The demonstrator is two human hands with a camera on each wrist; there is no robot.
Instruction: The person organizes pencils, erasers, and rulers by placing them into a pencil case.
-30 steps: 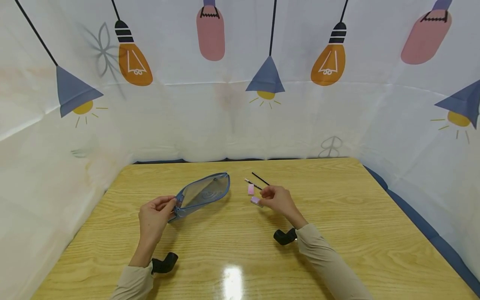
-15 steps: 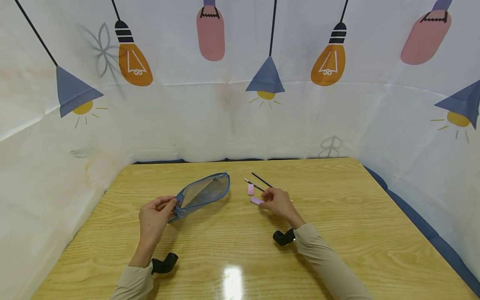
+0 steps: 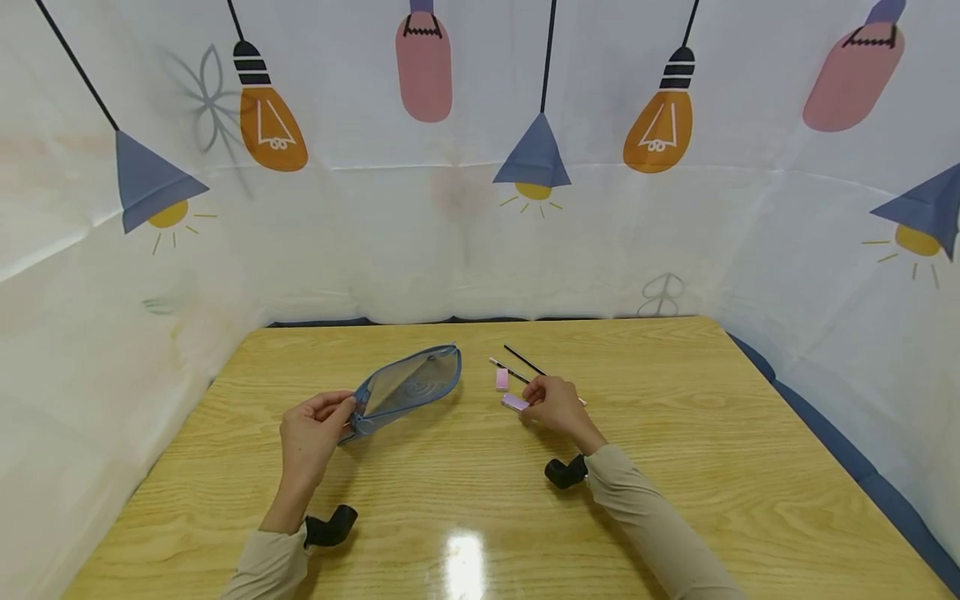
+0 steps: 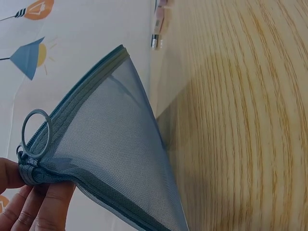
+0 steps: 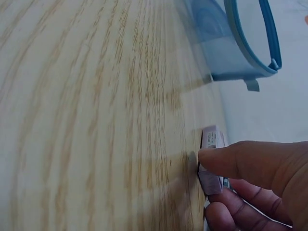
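Left hand (image 3: 311, 429): corner of the blue mesh pouch (image 4: 113, 130) pinched between thumb and fingers, beside the zip's ring pull (image 4: 49, 132); pouch tilted over the desk (image 3: 405, 508), its zipped mouth gaping. Right hand (image 3: 558, 408): nearly closed, the small pink block (image 3: 513, 402), perhaps an eraser, gripped with thumb on one face and fingers curled behind. Block held low, right of the pouch and well apart from it; whether the desk is touched cannot be told. Just beyond, a second pink block (image 3: 502, 380) is laid beside a pale-ended pencil (image 3: 517, 376), a black pencil (image 3: 525, 360) farther out; both pencils partly hidden by the right hand.

Step in hand judged to be the block's pick-up. For the next move, a firm pinch and clean lift seem called for, pencils left undisturbed
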